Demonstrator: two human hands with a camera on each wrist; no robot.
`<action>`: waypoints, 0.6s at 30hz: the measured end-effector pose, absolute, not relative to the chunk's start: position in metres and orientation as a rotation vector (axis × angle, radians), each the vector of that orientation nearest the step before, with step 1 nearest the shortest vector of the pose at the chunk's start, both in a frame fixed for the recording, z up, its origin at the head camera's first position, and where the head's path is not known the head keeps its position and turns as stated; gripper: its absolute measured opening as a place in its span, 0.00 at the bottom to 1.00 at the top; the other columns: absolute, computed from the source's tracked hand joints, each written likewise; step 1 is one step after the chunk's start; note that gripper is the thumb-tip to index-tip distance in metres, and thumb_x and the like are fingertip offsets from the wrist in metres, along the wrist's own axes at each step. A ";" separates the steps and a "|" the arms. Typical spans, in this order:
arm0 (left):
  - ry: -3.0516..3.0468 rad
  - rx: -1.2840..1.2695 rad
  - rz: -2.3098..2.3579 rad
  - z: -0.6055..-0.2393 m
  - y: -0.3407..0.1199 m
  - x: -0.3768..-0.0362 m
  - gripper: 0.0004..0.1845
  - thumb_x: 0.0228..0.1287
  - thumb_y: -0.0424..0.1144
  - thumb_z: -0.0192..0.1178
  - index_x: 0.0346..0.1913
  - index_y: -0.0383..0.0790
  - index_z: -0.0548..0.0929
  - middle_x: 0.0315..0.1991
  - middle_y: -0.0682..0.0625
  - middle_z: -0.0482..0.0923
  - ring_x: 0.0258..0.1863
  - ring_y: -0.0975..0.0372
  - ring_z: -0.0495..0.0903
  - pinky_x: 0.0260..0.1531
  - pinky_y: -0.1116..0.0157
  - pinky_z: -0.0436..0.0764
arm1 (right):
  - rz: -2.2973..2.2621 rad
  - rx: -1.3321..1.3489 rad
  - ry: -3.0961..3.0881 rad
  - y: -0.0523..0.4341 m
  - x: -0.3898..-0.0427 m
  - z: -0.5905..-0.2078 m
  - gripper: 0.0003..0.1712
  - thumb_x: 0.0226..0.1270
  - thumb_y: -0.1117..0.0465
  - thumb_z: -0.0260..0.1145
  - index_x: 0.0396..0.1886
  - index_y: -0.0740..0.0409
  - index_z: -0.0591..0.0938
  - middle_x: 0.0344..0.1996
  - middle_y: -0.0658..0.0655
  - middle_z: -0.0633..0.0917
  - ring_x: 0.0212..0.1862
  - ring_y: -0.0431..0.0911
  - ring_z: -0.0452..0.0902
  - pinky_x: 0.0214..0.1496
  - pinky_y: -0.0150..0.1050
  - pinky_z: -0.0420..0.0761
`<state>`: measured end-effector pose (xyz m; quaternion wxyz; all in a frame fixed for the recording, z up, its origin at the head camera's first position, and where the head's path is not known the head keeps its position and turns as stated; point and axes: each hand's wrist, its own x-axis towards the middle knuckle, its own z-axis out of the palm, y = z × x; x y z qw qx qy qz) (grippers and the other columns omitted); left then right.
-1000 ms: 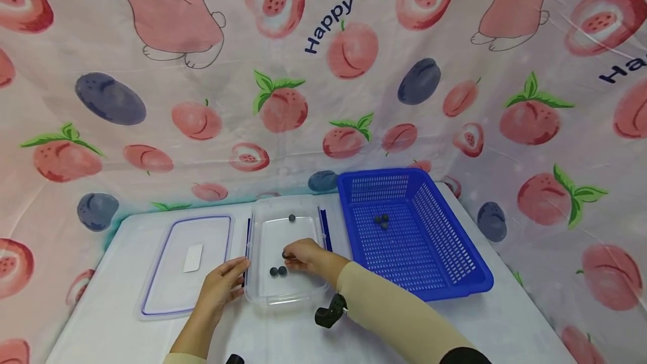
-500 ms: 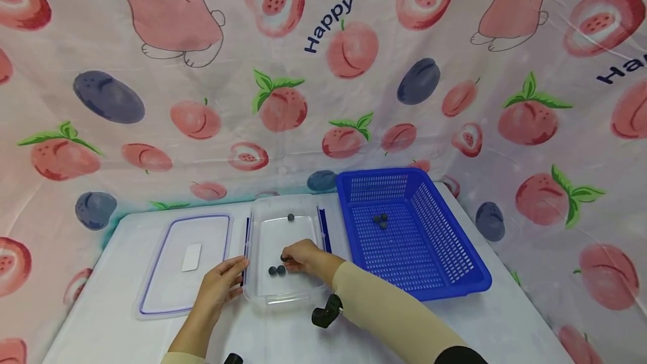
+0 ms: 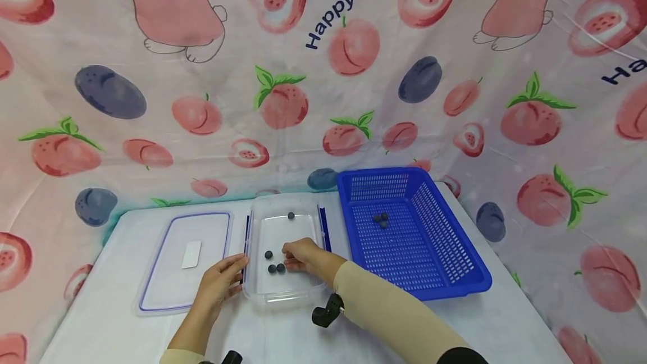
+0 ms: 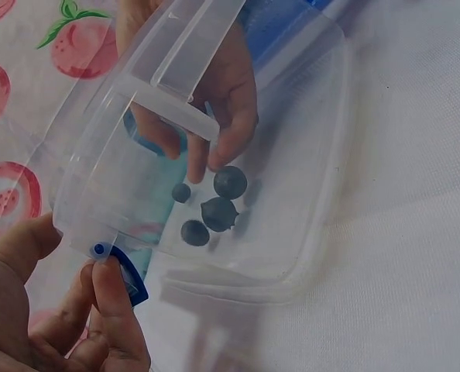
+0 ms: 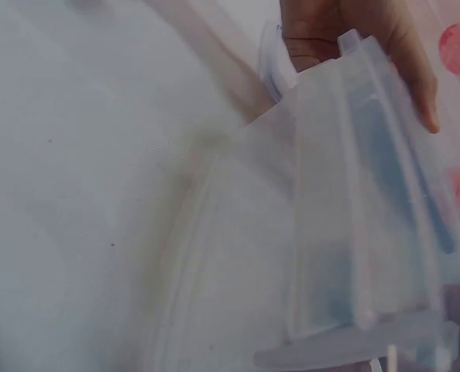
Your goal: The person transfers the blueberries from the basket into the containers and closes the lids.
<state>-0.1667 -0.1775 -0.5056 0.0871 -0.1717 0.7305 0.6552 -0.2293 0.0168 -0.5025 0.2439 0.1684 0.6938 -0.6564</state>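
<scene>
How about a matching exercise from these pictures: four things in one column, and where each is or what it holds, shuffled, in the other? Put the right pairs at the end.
Column one
1. the blue basket
2. the clear box
3. the lid
4. the person's left hand

Column two
A. has four dark balls visible inside
B. touches a side that has a blue latch
C. has three dark balls visible inside
D. lies on the white table, with a white rectangle showing within its outline

Right pairs: 1-C, 2-A, 3-D, 4-B
</scene>
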 end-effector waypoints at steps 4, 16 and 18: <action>2.169 -0.512 1.942 -0.507 -0.178 -0.168 0.31 0.66 0.49 0.65 0.64 0.32 0.74 0.38 0.53 0.77 0.35 0.64 0.75 0.31 0.71 0.82 | -1.835 0.425 1.817 0.021 -0.234 -0.494 0.14 0.63 0.68 0.61 0.45 0.73 0.79 0.31 0.57 0.79 0.29 0.42 0.77 0.41 0.33 0.85; 2.169 -0.519 1.945 -0.504 -0.178 -0.168 0.29 0.66 0.48 0.64 0.63 0.32 0.75 0.38 0.54 0.77 0.36 0.64 0.74 0.31 0.71 0.82 | -1.917 0.215 1.879 0.079 -0.270 -0.427 0.22 0.68 0.66 0.61 0.59 0.74 0.74 0.34 0.56 0.80 0.33 0.42 0.79 0.43 0.32 0.85; 2.171 -0.520 1.941 -0.505 -0.178 -0.168 0.29 0.66 0.48 0.64 0.63 0.32 0.75 0.39 0.54 0.77 0.36 0.64 0.75 0.31 0.71 0.82 | -1.948 0.243 1.891 0.100 -0.279 -0.419 0.22 0.69 0.66 0.60 0.59 0.74 0.73 0.33 0.56 0.80 0.31 0.41 0.79 0.42 0.31 0.85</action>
